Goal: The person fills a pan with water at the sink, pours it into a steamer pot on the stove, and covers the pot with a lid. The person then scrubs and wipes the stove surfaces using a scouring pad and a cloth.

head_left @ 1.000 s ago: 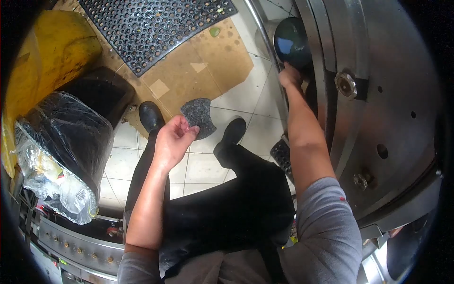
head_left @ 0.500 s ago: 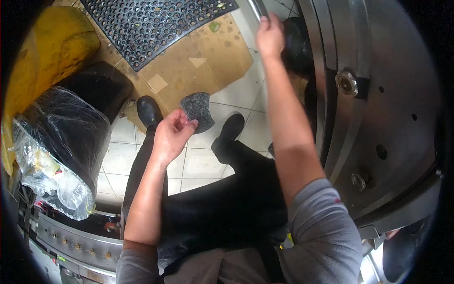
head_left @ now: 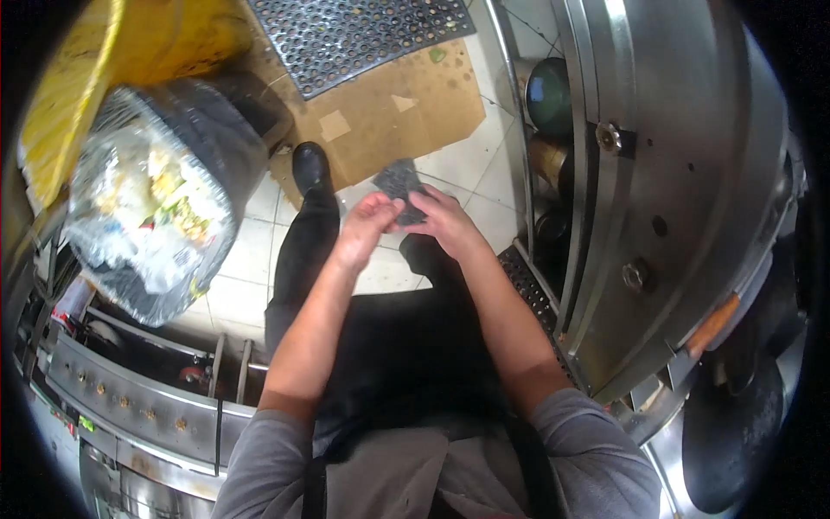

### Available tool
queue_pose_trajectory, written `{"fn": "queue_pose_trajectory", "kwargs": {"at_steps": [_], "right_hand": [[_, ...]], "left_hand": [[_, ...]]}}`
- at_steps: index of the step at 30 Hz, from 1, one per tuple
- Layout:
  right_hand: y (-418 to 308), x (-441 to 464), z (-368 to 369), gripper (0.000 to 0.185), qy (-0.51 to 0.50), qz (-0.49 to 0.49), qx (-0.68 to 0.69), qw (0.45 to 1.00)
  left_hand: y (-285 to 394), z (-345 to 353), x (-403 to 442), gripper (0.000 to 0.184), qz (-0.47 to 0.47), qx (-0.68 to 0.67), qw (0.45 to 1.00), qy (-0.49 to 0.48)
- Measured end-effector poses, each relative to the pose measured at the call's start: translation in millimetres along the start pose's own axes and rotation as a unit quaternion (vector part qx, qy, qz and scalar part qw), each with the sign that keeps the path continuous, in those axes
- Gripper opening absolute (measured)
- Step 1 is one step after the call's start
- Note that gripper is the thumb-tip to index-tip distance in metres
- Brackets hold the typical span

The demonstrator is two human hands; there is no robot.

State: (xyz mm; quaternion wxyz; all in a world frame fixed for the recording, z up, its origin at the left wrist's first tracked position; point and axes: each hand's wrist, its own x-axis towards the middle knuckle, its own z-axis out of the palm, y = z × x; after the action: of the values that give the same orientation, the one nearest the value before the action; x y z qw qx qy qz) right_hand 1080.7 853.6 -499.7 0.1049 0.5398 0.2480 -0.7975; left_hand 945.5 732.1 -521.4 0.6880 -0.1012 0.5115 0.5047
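Note:
A dark grey scouring pad (head_left: 397, 179) is in front of me, above the floor between my feet. My left hand (head_left: 367, 227) pinches its near left edge between thumb and fingers. From the other side, my right hand (head_left: 443, 221) is closed on the pad's right part, thumb on top. Both hands meet near the pad's lower edge, and their fingers hide part of it. Its surface looks slightly blurred.
A lined bin (head_left: 246, 156) of food scraps stands at left, beside a yellow container (head_left: 199, 39). Flattened cardboard (head_left: 372, 138) and a perforated rubber mat (head_left: 363, 39) cover the tiles ahead. A steel cooking unit (head_left: 683, 199) with knobs lines the right; a wok (head_left: 735, 441) sits behind it.
My right hand has left the metal rail at upper right and come down to the pad, taking hold of it beside my left hand. The view has shifted, showing more of the bin.

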Motion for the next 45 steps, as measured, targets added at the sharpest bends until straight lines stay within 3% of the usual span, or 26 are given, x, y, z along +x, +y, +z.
{"fn": "queue_pose_trajectory", "kwargs": {"at_steps": [2, 4, 6, 8, 9, 12, 13, 16, 18, 19, 21, 26, 28, 30, 33, 36, 42, 45], "right_hand": [[5, -36, 14, 0.054, -0.080, -0.106, 0.186, 0.973], [4, -68, 33, 0.046, -0.069, -0.102, 0.230, 0.965], [3, -96, 54, 0.038, 0.101, -0.029, 0.113, 0.988], [-24, -136, 92, 0.029, 0.190, -0.057, 0.073, 0.977], [-24, -147, 93, 0.029, 0.202, -0.068, -0.004, 0.977], [-31, -196, 79, 0.036, 0.219, -0.140, -0.238, 0.936], [-46, -219, 81, 0.041, 0.255, -0.029, -0.355, 0.899], [-15, -258, 41, 0.040, 0.281, -0.087, -0.449, 0.844], [10, -280, 12, 0.039, 0.303, -0.067, -0.501, 0.808], [5, -295, 21, 0.039, 0.301, -0.077, -0.504, 0.806], [-12, -331, 43, 0.037, 0.249, 0.080, -0.490, 0.831], [16, -330, -2, 0.032, 0.205, 0.037, -0.519, 0.829], [-1, -347, 22, 0.032, 0.251, -0.010, -0.482, 0.839], [6, -330, -6, 0.033, 0.237, -0.085, -0.470, 0.846], [-9, -330, 3, 0.032, 0.232, -0.080, -0.482, 0.842], [4, -317, -6, 0.024, 0.198, -0.147, -0.429, 0.869], [44, -336, -11, 0.033, 0.152, -0.139, -0.504, 0.839], [55, -367, 13, 0.036, 0.197, -0.118, -0.547, 0.805]], "left_hand": [[1, 17, -32, 0.013, -0.066, -0.089, 0.994, 0.007], [3, 33, -62, 0.013, -0.069, -0.141, 0.988, -0.016], [9, 37, -88, 0.013, -0.083, -0.079, 0.992, -0.045], [38, 37, -120, 0.015, -0.093, 0.017, 0.993, -0.067], [27, 23, -128, 0.018, -0.013, 0.040, 0.996, -0.082], [53, -29, -166, 0.017, 0.036, 0.274, 0.961, 0.009], [66, -47, -184, 0.018, 0.058, 0.288, 0.954, 0.051], [91, -112, -240, 0.020, 0.110, 0.319, 0.931, 0.140], [79, -164, -271, 0.022, 0.107, 0.265, 0.939, 0.190], [70, -183, -290, 0.023, 0.106, 0.251, 0.934, 0.231], [41, -214, -328, 0.025, 0.093, 0.225, 0.921, 0.305], [-89, -258, -422, 0.038, -0.037, 0.270, 0.888, 0.371], [-139, -253, -451, 0.041, -0.066, 0.287, 0.891, 0.346], [-140, -218, -479, 0.039, -0.140, 0.396, 0.858, 0.298], [-143, -183, -508, 0.038, -0.088, 0.486, 0.814, 0.306], [-136, -174, -531, 0.038, -0.083, 0.429, 0.837, 0.328], [-127, -215, -554, 0.037, -0.022, 0.410, 0.814, 0.412], [-123, -236, -560, 0.039, -0.005, 0.372, 0.812, 0.450]]}}
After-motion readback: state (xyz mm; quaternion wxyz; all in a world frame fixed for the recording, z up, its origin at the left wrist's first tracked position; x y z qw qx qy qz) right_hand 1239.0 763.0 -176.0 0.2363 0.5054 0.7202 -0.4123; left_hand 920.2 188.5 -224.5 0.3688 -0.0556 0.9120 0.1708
